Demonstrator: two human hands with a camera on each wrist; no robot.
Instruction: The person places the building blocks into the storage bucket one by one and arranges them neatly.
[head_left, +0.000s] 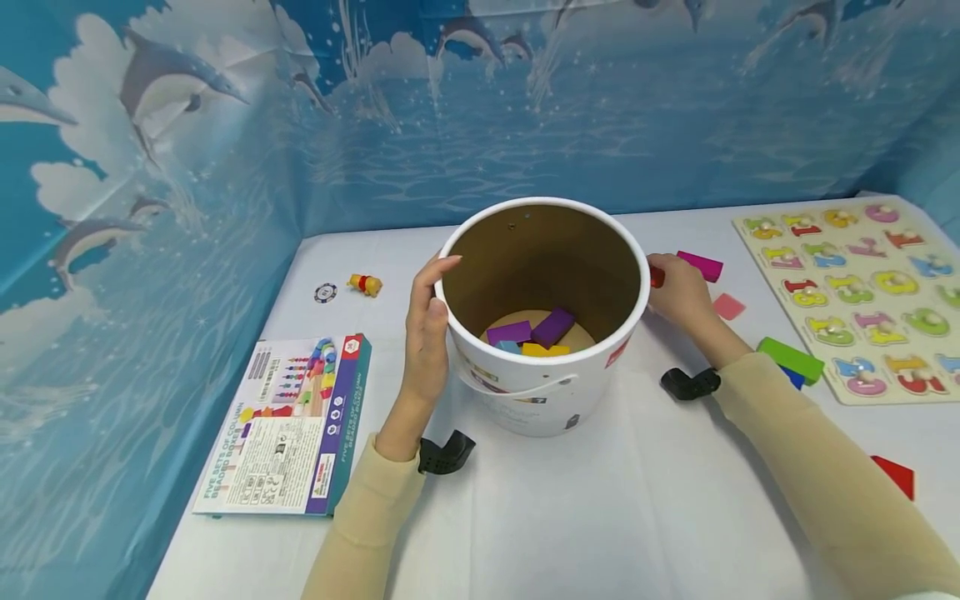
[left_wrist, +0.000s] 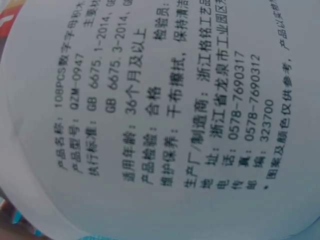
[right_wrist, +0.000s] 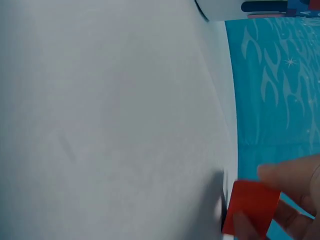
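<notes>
A white bucket [head_left: 525, 412] stands upright, with two purple blocks [head_left: 552, 327], a yellow block [head_left: 542, 350] and a light blue block [head_left: 508, 347] on its floor. Fairly straight fingers of my left hand [head_left: 427, 342] rest against its left side, near the rim. Printed bucket wall [left_wrist: 165, 125] fills the left wrist view. Just outside the right rim, my right hand [head_left: 681, 292] pinches a red block [right_wrist: 254, 206] between thumb and fingers. In the head view the bucket partly hides this block.
Beyond the right hand lie a magenta block [head_left: 701, 266] and a pink piece [head_left: 728, 307]. Green [head_left: 791, 358], blue [head_left: 792, 377] and red [head_left: 894, 477] blocks lie nearer. A number puzzle board [head_left: 851, 329] is at right; a boxed bead set [head_left: 281, 425], bear figure [head_left: 365, 285] and chip [head_left: 326, 292] at left.
</notes>
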